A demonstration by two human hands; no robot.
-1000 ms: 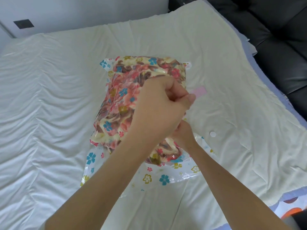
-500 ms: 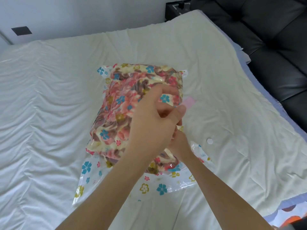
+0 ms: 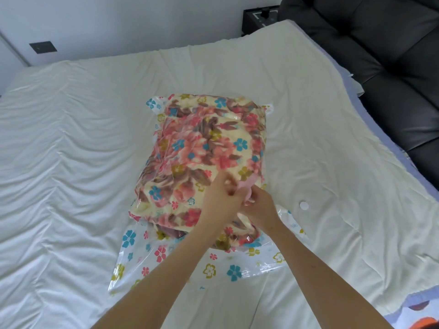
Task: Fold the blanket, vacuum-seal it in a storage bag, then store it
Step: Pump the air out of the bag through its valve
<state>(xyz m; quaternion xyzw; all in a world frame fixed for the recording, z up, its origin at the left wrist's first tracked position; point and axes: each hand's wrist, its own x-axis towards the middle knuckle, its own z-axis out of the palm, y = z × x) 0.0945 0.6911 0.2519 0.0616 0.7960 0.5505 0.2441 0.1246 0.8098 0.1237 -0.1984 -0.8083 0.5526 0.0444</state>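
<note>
**A:** Bedroom, is it? What is everything lying on?

**B:** On a cream quilt [image 3: 71, 162] spread flat, with a black sofa [image 3: 392, 79] along the right. I'd say the soft, level quilt suits the job, since a bag can lie down on it and be pressed.

**A:** Where's the blanket?

**B:** The blanket [image 3: 204, 143] is folded inside the clear flowered bag [image 3: 213, 264], mid-quilt. It fills the far part, and the bag's near end lies flat and unfilled toward the person.

**A:** And the hands?

**B:** They meet on the bundle's near right part. The left hand [image 3: 222, 203] has its fingers curled round a pink piece [image 3: 248, 186] that sticks up from the bag's top. The right hand [image 3: 262, 208] touches it, fingers curled too. Whether it pinches the piece or the film, I cannot tell.

**A:** Why two hands on so small a thing?

**B:** My guess is that one steadies while the other works it, because the film is slippery and the blanket gives underneath. I can't tell whether it is a valve or a clip.

**A:** What about that white disc?

**B:** The disc [image 3: 303, 205] lies on the quilt right of the hands, apart from the bag. It may be a cap set aside within reach.

**A:** How far along is the task?

**B:** Folding and bagging look done. The bag is puffy, so I'd judge the air is not yet out, and storing remains.
</note>
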